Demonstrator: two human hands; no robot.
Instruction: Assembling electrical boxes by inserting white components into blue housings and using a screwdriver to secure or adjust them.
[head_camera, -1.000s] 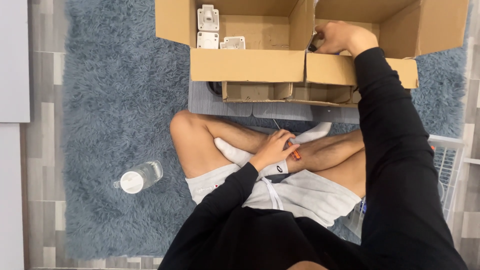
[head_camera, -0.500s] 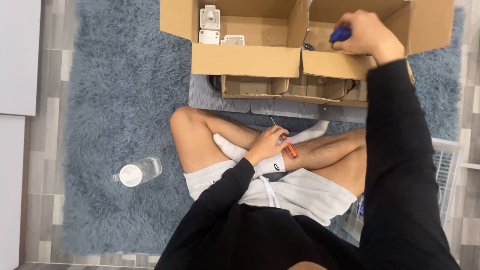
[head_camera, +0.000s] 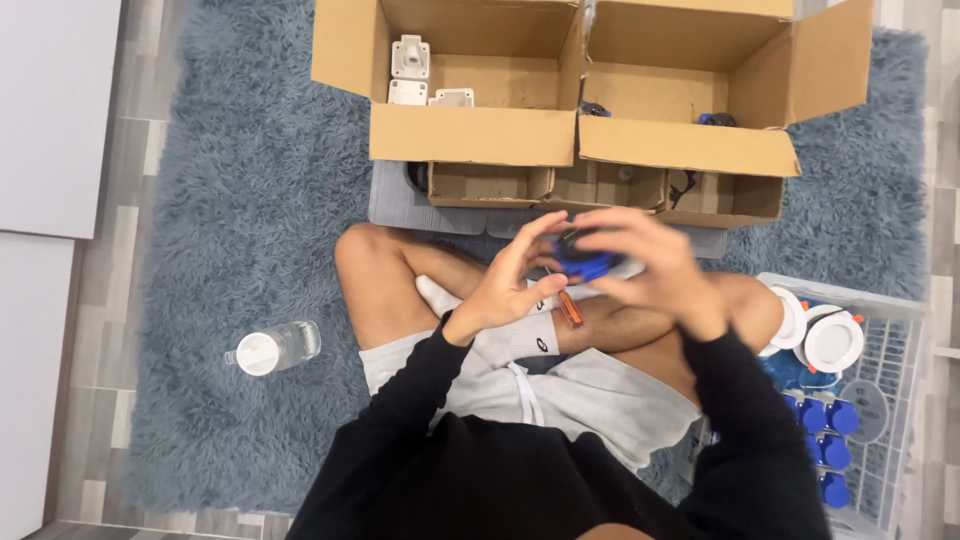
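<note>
Your right hand (head_camera: 650, 265) and left hand (head_camera: 510, 285) both close around the small blue part (head_camera: 585, 265) above your crossed legs; the left also pinches an orange-handled screwdriver (head_camera: 570, 308). A loose grip could drop either onto the rug (head_camera: 240, 230). Cardboard boxes (head_camera: 480, 135) crowd ahead, white basket (head_camera: 880, 400) at your right.

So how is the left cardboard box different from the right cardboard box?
The left cardboard box has white parts sitting at its back left corner; the right cardboard box has small blue and dark parts along its front instead. The left cardboard box shows more bare floor inside; the right cardboard box has a tall flap sticking out on its right side. Both are brown, open on top, and stand side by side on the blue-grey rug.
</note>
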